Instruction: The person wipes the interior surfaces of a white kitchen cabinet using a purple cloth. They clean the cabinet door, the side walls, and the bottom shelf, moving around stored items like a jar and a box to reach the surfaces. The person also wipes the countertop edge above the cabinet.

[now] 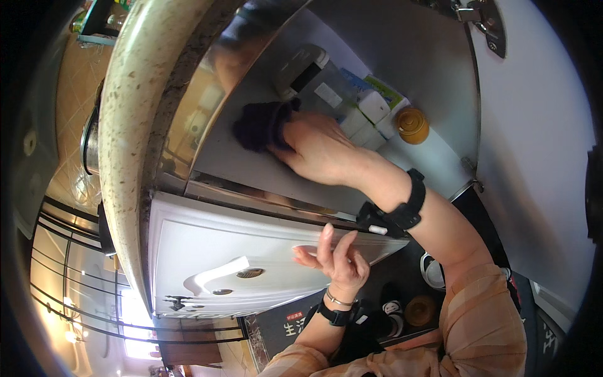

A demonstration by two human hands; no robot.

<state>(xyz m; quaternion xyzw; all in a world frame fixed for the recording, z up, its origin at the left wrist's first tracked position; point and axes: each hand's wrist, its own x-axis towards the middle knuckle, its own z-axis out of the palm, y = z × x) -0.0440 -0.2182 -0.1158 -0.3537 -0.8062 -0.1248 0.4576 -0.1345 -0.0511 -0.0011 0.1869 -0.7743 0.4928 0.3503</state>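
Note:
My right hand [320,146] reaches into an open cabinet [231,169] and grips a bunched dark purple cloth [260,126], which is against the grey inner surface. Beyond that hand is a clear plastic container [325,92] with a dark band and a white label. White packages [373,106] and a lidded amber-brown jar [411,126] are close to my right wrist. My left hand [341,261] holds nothing, its fingers apart, in front of a white cabinet door [202,249]. Black straps circle both my forearms.
A white door [532,118] with a metal hinge [490,28] swings open at the right. The speckled countertop edge [127,141] runs along the left, with a metal pot [90,141] behind it. On the floor are a brown lidded jar [420,310], a white-rimmed container [433,271] and a dark mat [278,334].

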